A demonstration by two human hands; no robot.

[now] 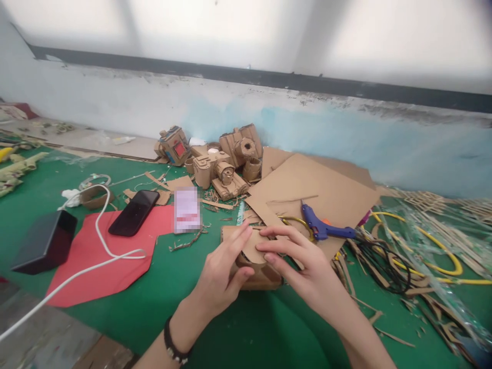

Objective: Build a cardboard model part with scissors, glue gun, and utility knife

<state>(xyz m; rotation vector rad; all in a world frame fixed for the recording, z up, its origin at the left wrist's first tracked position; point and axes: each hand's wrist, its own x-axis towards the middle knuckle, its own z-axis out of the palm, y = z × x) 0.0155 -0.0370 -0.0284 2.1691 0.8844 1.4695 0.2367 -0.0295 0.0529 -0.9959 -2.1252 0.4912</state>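
Note:
A small cardboard box point(265, 281) stands near the front of the green table, with a rounded cardboard piece point(255, 251) lying on its top. My left hand point(226, 266) rests along the left side of that piece, fingers stretched out and thumb apart. From the right, my right hand point(303, 256) reaches over with spread fingers, their tips touching the cardboard piece. Neither hand is wrapped around anything. Parts of the box are hidden behind both hands. To the right lies a blue glue gun point(325, 225) on flat cardboard sheets point(311, 184).
Cardboard model cameras point(215, 169) stand by the wall. A black phone point(134, 212) and a dark block point(46, 242) lie at left on red paper point(103, 266), crossed by a white cable point(102, 220). Yellow tubing point(442, 261), black cord point(384, 261) and cardboard scraps spread at right.

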